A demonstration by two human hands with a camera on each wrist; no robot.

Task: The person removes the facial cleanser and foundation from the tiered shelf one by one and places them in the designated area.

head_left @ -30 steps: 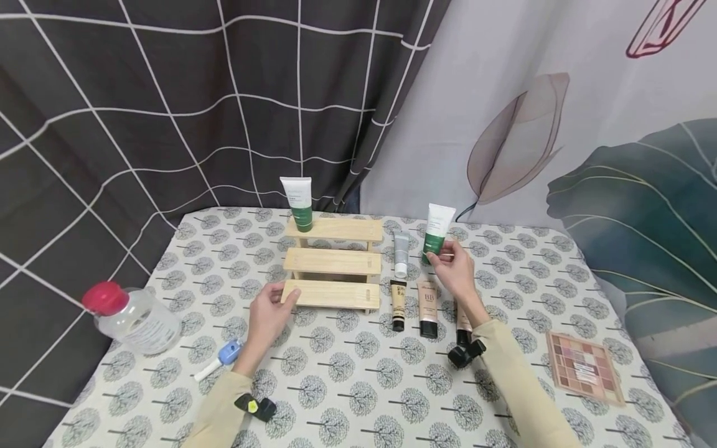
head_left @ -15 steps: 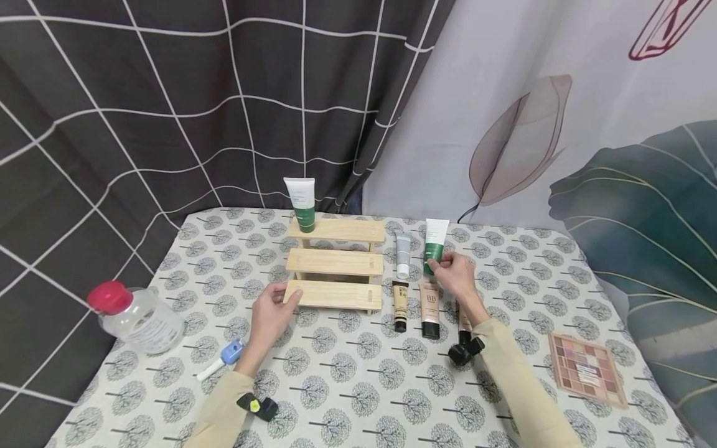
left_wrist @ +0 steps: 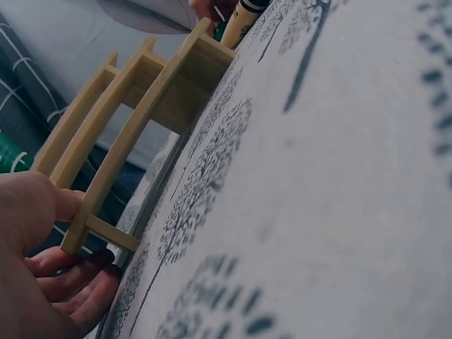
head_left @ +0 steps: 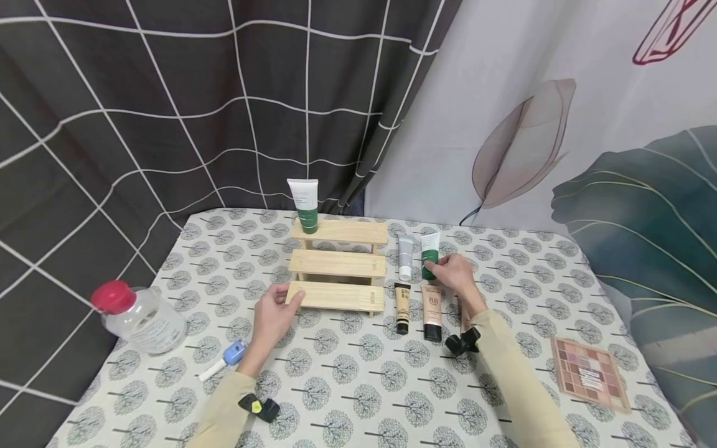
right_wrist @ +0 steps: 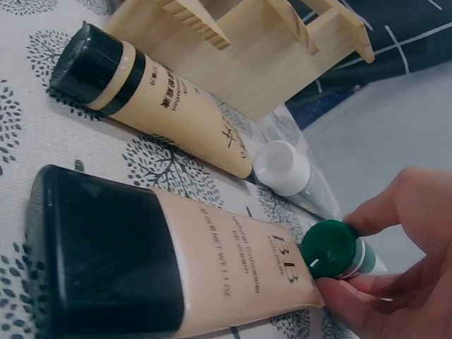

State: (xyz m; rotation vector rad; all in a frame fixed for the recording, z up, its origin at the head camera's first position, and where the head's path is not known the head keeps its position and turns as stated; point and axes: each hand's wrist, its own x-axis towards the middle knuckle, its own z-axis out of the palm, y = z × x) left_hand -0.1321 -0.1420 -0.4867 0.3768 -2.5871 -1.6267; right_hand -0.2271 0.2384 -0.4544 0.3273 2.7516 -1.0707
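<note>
My left hand [head_left: 274, 314] holds the left end of the lowest step of a three-step wooden stand [head_left: 336, 295], thumb on top and fingers below. In the right wrist view, thumb and fingers of my right hand [right_wrist: 395, 261] pinch a white-and-green squeeze tube [right_wrist: 330, 248] close to its green cap. The head view has that tube lying low over the cloth, beside a silver tube [head_left: 405, 255]. A matching white-and-green tube [head_left: 305, 205] stands on the top step at left. Nearer lie a gold tube [head_left: 402, 305] and a BB cream tube [head_left: 432, 305]; another tube [head_left: 464, 314] is mostly hidden by my right wrist.
A clear bottle with a red cap [head_left: 147, 320] sits at the left edge, near a blue-and-white stick [head_left: 226, 358]. An eyeshadow palette [head_left: 590, 373] lies at right. Curtains [head_left: 269, 74] hang behind the tree-print tablecloth [head_left: 347, 410].
My right hand has lowered the white-and-green tube from a raised, upright pose down beside the silver tube. The left hand keeps its place on the stand; the head view has shifted slightly.
</note>
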